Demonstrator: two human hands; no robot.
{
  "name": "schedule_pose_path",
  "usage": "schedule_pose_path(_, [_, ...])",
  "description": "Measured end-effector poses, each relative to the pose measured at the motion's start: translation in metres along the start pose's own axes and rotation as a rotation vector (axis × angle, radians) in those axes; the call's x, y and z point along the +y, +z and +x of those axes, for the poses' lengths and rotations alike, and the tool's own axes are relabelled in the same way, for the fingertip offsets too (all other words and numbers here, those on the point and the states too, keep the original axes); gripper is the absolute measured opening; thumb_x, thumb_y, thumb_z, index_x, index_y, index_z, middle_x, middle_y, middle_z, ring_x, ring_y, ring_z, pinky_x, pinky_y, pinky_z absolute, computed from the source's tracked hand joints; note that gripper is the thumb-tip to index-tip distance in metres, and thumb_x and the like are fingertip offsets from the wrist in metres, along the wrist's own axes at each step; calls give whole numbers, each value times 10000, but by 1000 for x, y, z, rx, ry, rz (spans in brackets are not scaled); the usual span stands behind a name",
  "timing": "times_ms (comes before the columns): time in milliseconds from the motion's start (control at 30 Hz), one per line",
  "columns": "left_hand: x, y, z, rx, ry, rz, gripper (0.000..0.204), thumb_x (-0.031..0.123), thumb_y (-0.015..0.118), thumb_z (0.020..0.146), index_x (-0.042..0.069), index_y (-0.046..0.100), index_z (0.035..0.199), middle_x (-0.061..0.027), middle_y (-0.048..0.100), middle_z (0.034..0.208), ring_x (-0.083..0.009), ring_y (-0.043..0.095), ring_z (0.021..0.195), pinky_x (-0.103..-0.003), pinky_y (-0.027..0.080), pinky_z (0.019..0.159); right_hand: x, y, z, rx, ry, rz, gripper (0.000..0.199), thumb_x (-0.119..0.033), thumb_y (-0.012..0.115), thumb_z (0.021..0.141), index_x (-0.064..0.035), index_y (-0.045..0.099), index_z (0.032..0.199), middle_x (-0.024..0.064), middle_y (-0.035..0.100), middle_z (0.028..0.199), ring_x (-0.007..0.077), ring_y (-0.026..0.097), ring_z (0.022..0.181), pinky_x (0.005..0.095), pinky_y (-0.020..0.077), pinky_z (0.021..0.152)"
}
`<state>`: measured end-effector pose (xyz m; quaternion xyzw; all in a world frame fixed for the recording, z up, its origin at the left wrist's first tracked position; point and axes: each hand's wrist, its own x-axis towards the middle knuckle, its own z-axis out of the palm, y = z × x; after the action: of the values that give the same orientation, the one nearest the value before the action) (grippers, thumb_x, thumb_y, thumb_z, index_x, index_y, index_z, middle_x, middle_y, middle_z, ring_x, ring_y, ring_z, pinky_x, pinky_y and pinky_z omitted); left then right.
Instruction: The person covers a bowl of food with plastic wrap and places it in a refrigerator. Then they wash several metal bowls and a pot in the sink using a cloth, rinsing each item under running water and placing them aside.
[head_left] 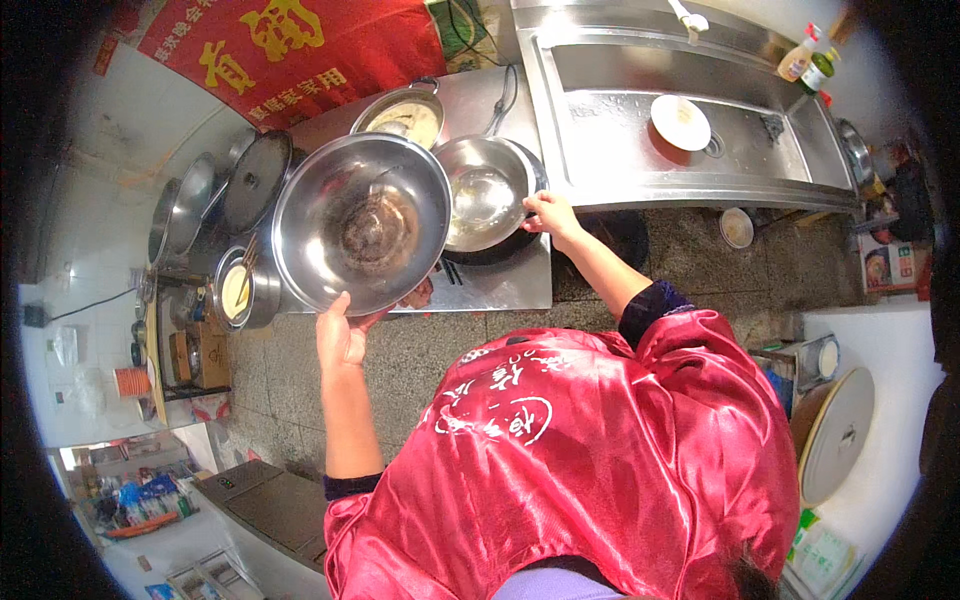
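My left hand [343, 338] grips the near rim of a large stainless steel bowl [320, 190], thumb on the inside. The bowl is tilted so its inside shows, with a brownish, scorched-looking patch at the bottom. My right hand [548, 212] pinches the right rim of a second, smaller steel bowl [487, 195]. That one sits in or over a dark pan [520, 246], mostly hidden beneath it. The large bowl overlaps the smaller one's left edge from this view; whether they touch I cannot tell.
Behind the bowls stands a pot with pale contents [412, 118] on the steel counter [520, 285]. At right, a white bowl [681, 123] sits in the steel sink [620, 125], bottles [812, 70] beyond. Dark pans [257, 180] lean by the left wall, near a steel pot [262, 298].
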<state>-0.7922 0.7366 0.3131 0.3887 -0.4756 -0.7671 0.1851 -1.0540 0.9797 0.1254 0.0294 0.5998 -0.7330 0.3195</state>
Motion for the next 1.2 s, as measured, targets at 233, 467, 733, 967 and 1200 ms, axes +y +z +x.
schedule_pose_path(233, [-5, -11, 2, -90, -25, -61, 451, 64, 453, 919, -123, 321, 1307, -291, 456, 1288, -441, 517, 1146, -641, 501, 889, -1, -4, -14, 81, -11, -13, 211, -224, 599, 918, -15, 572, 925, 85, 636, 779, 174, 660, 607, 249, 544, 546])
schedule_pose_path(467, [-7, -20, -4, -7, 28, -34, 447, 66, 434, 917, -136, 313, 1297, -308, 456, 1274, -463, 549, 1090, -603, 549, 834, 0, -10, -23, 0, -45, 42, 268, -293, 609, 927, -40, 532, 882, 70, 606, 812, 173, 664, 619, 247, 524, 512])
schedule_pose_path(733, [-8, -20, -7, 78, 53, -3, 433, 57, 416, 924, -134, 306, 1297, -308, 464, 1262, -456, 572, 1059, -594, 566, 804, -1, -12, -27, 50, -33, 25, 350, -341, 618, 913, -4, 557, 986, 90, 606, 945, 162, 665, 650, 245, 527, 546])
schedule_pose_path(967, [-6, -21, -11, 80, 54, -13, 449, 43, 409, 924, -78, 281, 1337, -297, 466, 1263, -455, 565, 1072, -591, 567, 804, -1, -12, -36, 83, -28, 53, 412, -349, 605, 920, 19, 540, 1093, 101, 604, 948, 165, 659, 653, 250, 533, 557])
schedule_pose_path(1200, [-7, -24, -11, 58, 73, -33, 454, 48, 396, 931, -70, 263, 1348, -307, 446, 1280, -459, 556, 1084, -584, 566, 817, 1, -17, -40, 73, -11, 24, 496, -352, 583, 932, 31, 495, 1235, 133, 575, 1072, 182, 656, 680, 257, 529, 592])
